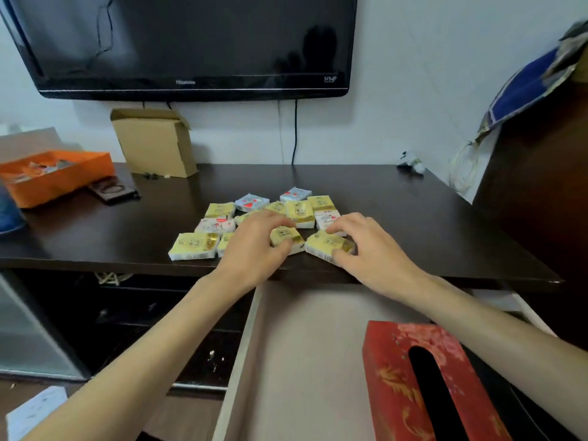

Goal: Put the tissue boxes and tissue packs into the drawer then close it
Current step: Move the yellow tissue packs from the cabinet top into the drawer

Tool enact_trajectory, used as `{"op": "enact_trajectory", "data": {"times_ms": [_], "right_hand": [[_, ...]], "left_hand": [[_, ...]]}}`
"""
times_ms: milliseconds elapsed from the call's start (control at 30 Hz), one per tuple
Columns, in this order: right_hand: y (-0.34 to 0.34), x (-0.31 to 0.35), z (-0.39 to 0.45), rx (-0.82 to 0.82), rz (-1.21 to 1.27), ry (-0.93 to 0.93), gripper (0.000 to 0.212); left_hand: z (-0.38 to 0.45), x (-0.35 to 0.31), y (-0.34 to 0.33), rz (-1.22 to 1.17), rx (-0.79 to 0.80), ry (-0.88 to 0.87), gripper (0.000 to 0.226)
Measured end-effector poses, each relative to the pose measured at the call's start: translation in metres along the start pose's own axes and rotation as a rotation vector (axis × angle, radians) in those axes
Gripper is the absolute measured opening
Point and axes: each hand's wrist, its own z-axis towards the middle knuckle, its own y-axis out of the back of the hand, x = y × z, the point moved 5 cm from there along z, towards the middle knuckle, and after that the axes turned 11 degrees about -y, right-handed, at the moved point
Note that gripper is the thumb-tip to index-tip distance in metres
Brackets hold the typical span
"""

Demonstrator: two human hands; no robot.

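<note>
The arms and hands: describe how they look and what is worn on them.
Both forearms are bare from the picture's lower edge up to the hands, with no sleeve showing. The left hand and the right hand wear no gloves. No watch, bracelet or ring shows on either wrist or on the fingers in view. No markings or tattoos show on the arms.

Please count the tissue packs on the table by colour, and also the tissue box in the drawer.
Yellow packs: 9 visible, some partly hidden
Blue packs: 2
White packs with red print: 2
Red tissue box: 1
Total: 14
</note>
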Motion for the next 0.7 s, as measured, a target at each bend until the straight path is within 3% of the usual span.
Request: {"op": "enact_trajectory", "data": {"times_ms": [200,433,700], "right_hand": [[-0.024,-0.004,0.009,-0.033,-0.195,-0.029,0.035],[-0.009,-0.025,-0.009,-0.039,-0.267,0.012,0.031],[-0.001,-0.032,-0.017,0.097,-0.291,-0.039,0.054]], "left_hand": [[0.023,0.024,-0.023,0.150,0.266,0.031,0.031],[0.023,0.016,-0.028,0.110,0.373,0.014,0.025],[0.013,0.000,-0.029,0.206,0.484,-0.051,0.067]]}}
